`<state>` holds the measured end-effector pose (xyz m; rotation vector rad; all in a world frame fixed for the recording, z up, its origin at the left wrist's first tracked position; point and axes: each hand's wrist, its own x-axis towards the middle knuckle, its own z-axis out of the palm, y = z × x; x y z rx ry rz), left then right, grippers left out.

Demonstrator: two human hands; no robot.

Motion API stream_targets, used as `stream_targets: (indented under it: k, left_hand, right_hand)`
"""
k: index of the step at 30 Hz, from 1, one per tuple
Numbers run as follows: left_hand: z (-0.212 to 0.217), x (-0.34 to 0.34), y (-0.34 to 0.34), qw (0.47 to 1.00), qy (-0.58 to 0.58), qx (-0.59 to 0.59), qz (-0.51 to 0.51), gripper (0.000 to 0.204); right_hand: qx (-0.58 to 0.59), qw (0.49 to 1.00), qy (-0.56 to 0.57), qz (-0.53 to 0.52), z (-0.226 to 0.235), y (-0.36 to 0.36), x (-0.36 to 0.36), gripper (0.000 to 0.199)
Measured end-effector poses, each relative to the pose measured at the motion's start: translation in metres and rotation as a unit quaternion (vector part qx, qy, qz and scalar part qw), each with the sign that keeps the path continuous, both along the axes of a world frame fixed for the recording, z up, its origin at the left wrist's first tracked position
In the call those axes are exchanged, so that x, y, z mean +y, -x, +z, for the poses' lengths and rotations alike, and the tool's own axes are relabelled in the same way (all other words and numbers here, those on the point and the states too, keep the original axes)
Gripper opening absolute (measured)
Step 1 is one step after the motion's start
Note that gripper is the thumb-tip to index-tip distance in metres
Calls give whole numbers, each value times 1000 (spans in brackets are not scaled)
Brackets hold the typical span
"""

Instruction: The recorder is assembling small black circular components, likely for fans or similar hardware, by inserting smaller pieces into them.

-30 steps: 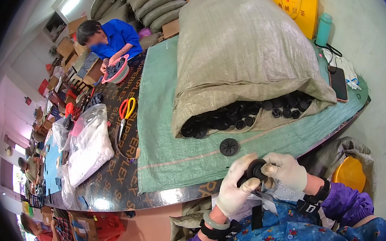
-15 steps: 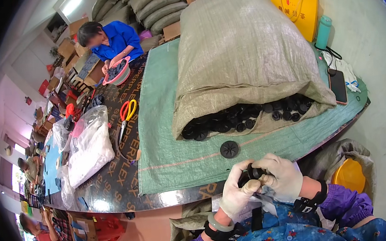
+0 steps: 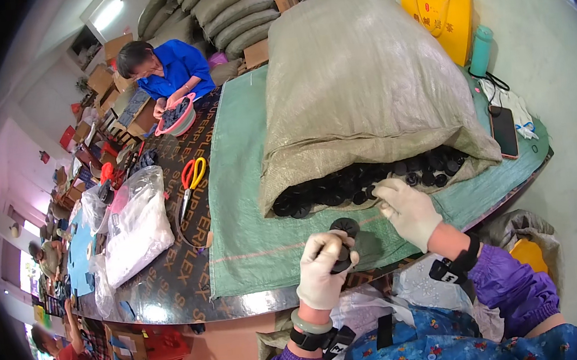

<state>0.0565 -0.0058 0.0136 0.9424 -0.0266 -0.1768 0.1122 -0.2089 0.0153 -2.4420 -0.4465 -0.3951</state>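
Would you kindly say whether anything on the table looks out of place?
One black disc lies on the green sheet outside the sack, apart from the black pieces in its mouth; nothing else stands out.

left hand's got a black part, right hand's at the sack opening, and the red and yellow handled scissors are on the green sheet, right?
Not quite: in the head view, the scissors lie on the dark tabletop, left of the green sheet, not on it. The rest stands: the left hand holds a black part and the right hand is at the opening of the sack.
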Motion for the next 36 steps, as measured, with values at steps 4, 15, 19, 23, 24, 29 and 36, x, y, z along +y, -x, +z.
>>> stream_targets:
  k: [4, 15, 19, 23, 24, 29, 36]
  left_hand:
    - [-2, -5, -30, 767, -572, -274, 99, 16]
    - [14, -17, -33, 542, -801, -255, -26, 36]
    - [-2, -4, -24, 572, -777, -248, 90, 24]
    - [-5, 9, -15, 601, -742, -256, 152, 12]
    - [-5, 10, -12, 616, -725, -258, 169, 10]
    - [6, -1, 16, 842, -500, -120, 159, 7]
    - [5, -13, 45, 973, -222, 36, 57, 4]
  right_hand:
    - [39, 994, 101, 15, -12, -22, 5, 22]
    - [51, 993, 103, 37, -19, -25, 2, 19]
    - [150, 989, 10, 9, -10, -6, -13, 17]
    - [97, 988, 110, 38, -15, 10, -21, 16]
    - [86, 988, 120, 46, -11, 15, -20, 17]
    - [92, 983, 149, 48, -13, 20, -21, 23]
    - [29, 985, -35, 165, 20, 79, 11, 28]
